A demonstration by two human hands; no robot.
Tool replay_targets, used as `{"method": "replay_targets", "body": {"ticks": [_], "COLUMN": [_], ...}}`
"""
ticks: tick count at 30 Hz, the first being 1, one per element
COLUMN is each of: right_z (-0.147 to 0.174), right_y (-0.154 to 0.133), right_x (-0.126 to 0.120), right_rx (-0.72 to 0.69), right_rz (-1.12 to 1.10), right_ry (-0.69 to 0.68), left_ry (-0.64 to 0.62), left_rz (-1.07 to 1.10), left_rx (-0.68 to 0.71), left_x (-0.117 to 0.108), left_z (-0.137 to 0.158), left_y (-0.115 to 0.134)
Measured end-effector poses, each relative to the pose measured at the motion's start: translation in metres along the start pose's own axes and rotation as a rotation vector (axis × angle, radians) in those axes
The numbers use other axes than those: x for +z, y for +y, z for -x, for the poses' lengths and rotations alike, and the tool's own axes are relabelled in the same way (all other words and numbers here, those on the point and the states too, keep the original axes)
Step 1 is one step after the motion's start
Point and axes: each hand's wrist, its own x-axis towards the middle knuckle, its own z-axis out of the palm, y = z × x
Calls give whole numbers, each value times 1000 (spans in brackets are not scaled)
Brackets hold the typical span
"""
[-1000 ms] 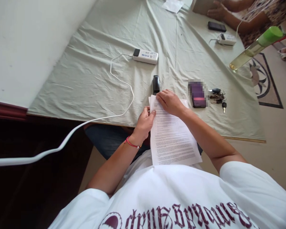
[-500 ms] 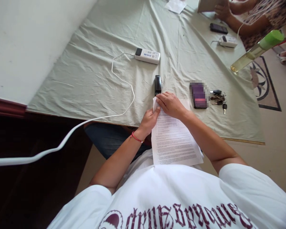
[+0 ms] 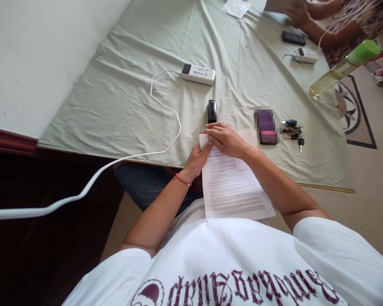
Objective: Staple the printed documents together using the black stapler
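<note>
- At the near edge of the table (image 3: 325,187), holding some printed paper (image 3: 232,187) face up, partly over the tabletop and partly hanging back toward the white shirt (image 3: 242,246).
- Pointing the long axis pretty much straight out from the chest, leaning just a touch left at the far end and showing lines of print crosswise.
- Pinching the left margin near the far corner with the left hand (image 3: 197,160), thumb on top, so basically closed on the paper.
- Laying the right hand (image 3: 226,141) over the far end, fingers together and loosely straight, overlapping the left thumb; honestly can't tell if actually gripping anything.
- Working on a wrinkly pale green cloth (image 3: 124,97), beside a white wall (image 3: 51,51) on the left and a patterned floor (image 3: 370,170) on the right.
- Running into a black stapler-like thing (image 3: 212,111) right past the right fingertips, can't tell if touching; also covering part of the page with the right forearm (image 3: 274,182).
- Spotting a white block (image 3: 199,75) farther out, trailing a white cable (image 3: 19,213) off to the left.
- Having a pixelated phone (image 3: 266,127) and keys (image 3: 293,129) nearby on the right, then a green-capped bottle (image 3: 344,70) beyond.
- Sharing the table with another person (image 3: 328,36) at far right, near a black phone (image 3: 293,38).
</note>
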Motion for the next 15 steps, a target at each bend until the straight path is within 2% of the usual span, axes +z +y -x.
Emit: {"method": "replay_targets", "body": {"ticks": [6, 9, 12, 15], "right_z": [-5, -7, 0, 24], "right_y": [-9, -16, -15, 4], "right_x": [3, 1, -11, -26], "right_rx": [-33, -67, 2, 231], "right_rz": [5, 21, 70, 150], "right_ry": [-74, -59, 79, 344], "left_ry": [-11, -19, -42, -84], "left_rz": [-110, -111, 26, 159], "left_rx": [9, 21, 17, -3], "left_x": [-3, -3, -4, -5], "left_z": [1, 2, 7, 14], "left_y": [2, 2, 4, 11]}}
